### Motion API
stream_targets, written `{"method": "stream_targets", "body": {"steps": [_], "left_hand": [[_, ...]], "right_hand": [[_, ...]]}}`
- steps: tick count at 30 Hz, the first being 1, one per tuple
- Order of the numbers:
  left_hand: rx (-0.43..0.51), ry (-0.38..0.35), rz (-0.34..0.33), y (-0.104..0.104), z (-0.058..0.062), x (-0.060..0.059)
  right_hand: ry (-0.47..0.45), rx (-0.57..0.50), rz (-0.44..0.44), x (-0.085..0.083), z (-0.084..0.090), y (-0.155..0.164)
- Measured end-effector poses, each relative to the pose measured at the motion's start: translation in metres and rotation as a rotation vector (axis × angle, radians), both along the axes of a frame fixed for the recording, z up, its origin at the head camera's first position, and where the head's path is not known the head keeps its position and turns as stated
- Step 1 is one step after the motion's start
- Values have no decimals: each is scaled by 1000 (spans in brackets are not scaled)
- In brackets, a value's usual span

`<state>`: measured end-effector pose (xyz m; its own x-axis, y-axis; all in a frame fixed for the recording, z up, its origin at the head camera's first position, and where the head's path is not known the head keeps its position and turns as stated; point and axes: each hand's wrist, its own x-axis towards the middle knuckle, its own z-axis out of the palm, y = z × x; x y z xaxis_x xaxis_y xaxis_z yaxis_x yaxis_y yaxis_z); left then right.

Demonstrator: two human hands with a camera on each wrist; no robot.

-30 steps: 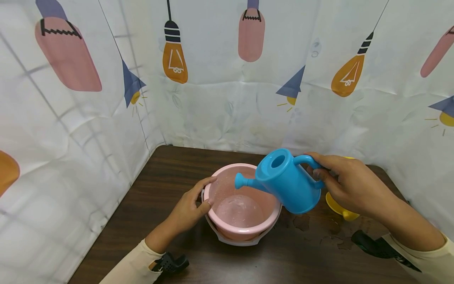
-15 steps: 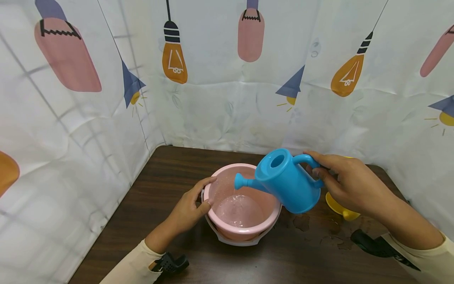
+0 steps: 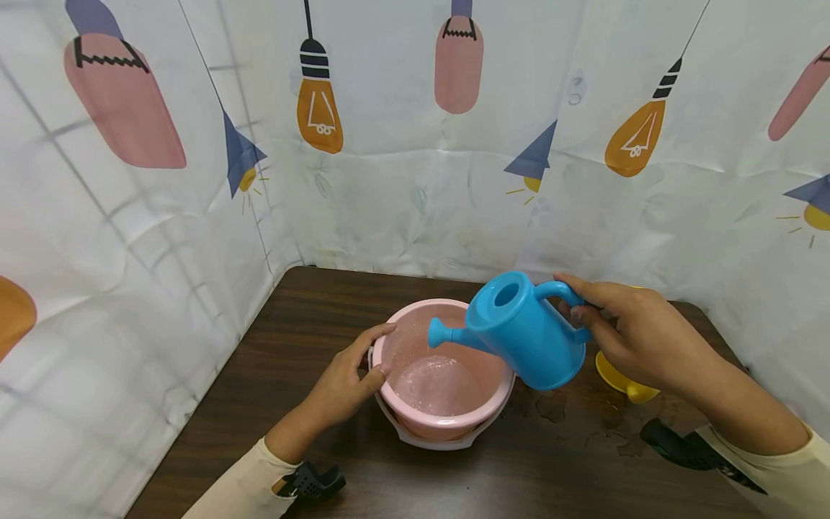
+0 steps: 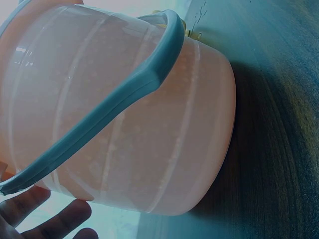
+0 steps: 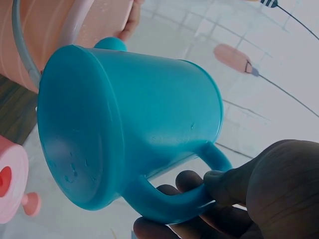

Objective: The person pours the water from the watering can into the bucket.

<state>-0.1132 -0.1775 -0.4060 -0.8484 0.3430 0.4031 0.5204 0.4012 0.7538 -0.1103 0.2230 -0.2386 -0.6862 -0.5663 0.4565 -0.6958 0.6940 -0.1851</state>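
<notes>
The blue watering can (image 3: 524, 333) is hanging tilted above the right side of the pink bucket (image 3: 443, 372), its spout (image 3: 444, 332) pointing down over the bucket's mouth, where shallow water is lying at the bottom; the right hand (image 3: 632, 333) is gripping the can by its handle, fingers curled through the loop, while the left hand (image 3: 346, 378) is resting on the bucket's left rim with relaxed fingers, steadying it. To pour well, I would judge, the spout should be kept over the middle of the bucket and the tilt kept gentle, since wet patches (image 3: 551, 405) are already lying on the dark wooden table (image 3: 292, 324) beside the bucket; the left hand should be holding the rim firm. A yellow object (image 3: 622, 380) is sitting behind the can; printed white curtains (image 3: 402, 144) with lamp shapes are walling the table in.
</notes>
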Motion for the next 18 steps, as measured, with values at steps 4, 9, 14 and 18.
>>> {"method": "stream_targets", "body": {"steps": [4, 9, 14, 18], "left_hand": [[0, -5, -2, 0, 0, 0], [5, -11, -5, 0, 0, 0], [4, -12, -4, 1, 1, 0], [2, -15, -2, 1, 1, 0]], "right_hand": [[-3, 1, -7, -1, -1, 0], [-14, -8, -9, -1, -1, 0], [-14, -5, -16, -1, 0, -1], [-12, -5, -15, -1, -1, -1]]}}
